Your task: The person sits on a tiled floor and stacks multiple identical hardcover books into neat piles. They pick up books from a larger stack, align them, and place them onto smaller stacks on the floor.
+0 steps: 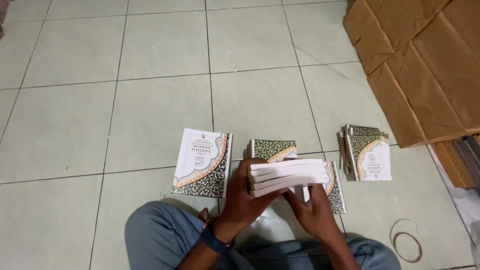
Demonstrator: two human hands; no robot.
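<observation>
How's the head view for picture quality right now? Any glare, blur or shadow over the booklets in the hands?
Head view: even, dim, greenish light and no hard glare on the floor tiles; the booklet stack held by the left hand and right hand is slightly soft, its white page edges bright but not blown out; soft shadow beneath the hands; cardboard at the upper right is cut off by the frame.

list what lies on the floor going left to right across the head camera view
single white and green patterned booklet → small stack of booklets gripped by both hands → short pile of matching booklets → thin rubber band rings → brown flattened cardboard sheets
</observation>
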